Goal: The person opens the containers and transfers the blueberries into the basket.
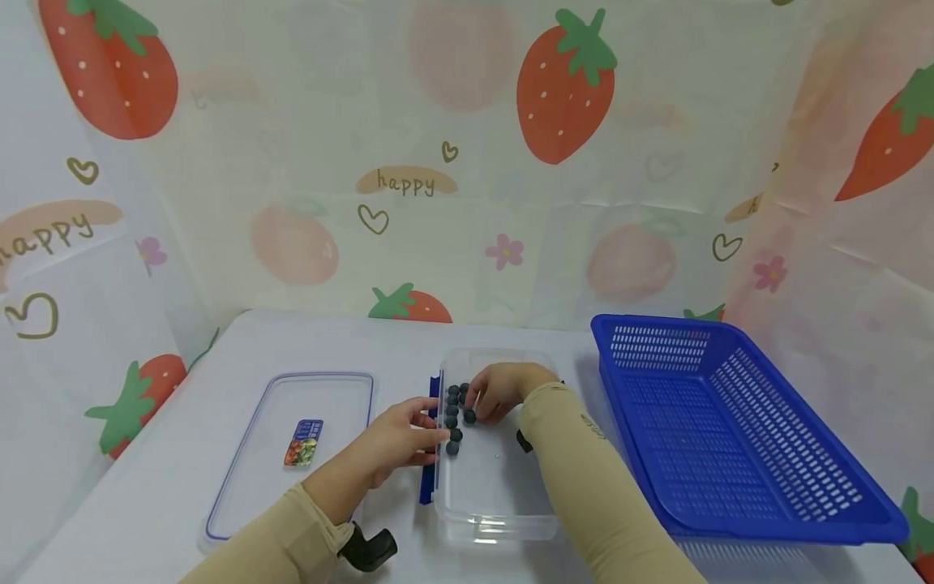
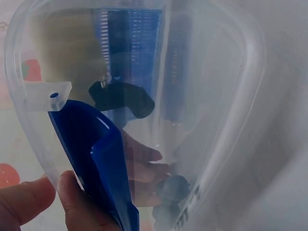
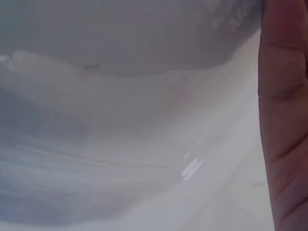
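Several round dark blue-grey balls [image 1: 452, 411], like blueberries, lie along the left wall inside a clear plastic box [image 1: 503, 495]. My left hand [image 1: 397, 438] grips that wall, thumb over the rim, by the blue latch [image 1: 426, 487]. Close up in the left wrist view, the thumb and a finger stand at the rim beside the latch. Inside the box my right hand [image 1: 503, 389] bends its fingers down around one dark ball [image 1: 469, 416] just right of the rows. In the right wrist view only the edge of that hand shows beside blurred clear plastic.
To the left lies the clear lid [image 1: 241, 487] with a blue edge and a small colourful label [image 1: 303, 443]. A large blue basket [image 1: 730, 454] stands on the right. Printed strawberry sheets [image 1: 306, 97] wall in the white table [image 1: 277, 341].
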`<act>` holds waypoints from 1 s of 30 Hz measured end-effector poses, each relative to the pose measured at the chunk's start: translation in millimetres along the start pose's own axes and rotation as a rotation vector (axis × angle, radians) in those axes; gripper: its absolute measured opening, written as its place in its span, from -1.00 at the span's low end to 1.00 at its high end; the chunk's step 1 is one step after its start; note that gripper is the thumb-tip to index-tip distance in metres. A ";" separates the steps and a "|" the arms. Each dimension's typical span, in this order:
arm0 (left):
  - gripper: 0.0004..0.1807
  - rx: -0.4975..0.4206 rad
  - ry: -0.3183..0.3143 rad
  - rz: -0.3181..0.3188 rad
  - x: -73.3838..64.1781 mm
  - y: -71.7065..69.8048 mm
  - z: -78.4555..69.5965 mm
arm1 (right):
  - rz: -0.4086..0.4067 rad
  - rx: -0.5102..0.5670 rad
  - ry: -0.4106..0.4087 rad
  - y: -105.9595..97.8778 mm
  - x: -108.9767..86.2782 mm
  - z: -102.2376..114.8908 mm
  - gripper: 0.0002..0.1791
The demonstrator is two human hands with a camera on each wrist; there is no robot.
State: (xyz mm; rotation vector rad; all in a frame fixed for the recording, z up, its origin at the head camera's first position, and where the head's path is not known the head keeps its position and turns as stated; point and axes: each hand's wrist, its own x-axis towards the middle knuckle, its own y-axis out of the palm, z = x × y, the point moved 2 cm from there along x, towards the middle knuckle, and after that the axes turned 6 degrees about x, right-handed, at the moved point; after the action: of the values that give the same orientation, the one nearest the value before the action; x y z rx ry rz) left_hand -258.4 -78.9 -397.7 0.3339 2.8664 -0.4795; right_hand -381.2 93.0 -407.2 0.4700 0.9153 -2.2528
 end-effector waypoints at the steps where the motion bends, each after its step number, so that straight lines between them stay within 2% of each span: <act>1: -0.36 -0.002 0.000 0.000 0.1 -0.1 0.0 | 0.000 -0.011 -0.002 0.7 0.0 0.3 -0.80; 12: -0.33 0.006 0.003 0.002 1.6 0.1 2.0 | 0.033 -0.121 -0.019 4.8 -0.8 1.9 -0.90; 23: -0.33 0.011 -0.009 0.003 -1.2 0.2 -0.1 | 0.071 -0.016 -0.061 3.5 0.2 2.9 -0.92; 30: -0.33 0.015 -0.011 -0.001 -1.7 -0.4 -1.6 | 0.077 -0.005 -0.112 -3.0 1.3 3.9 -0.93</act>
State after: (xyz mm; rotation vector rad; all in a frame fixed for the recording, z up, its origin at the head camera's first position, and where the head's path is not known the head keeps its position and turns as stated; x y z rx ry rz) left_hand -257.1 -79.1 -395.6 0.3306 2.8535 -0.5014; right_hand -384.6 91.2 -403.8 0.3670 0.8313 -2.1829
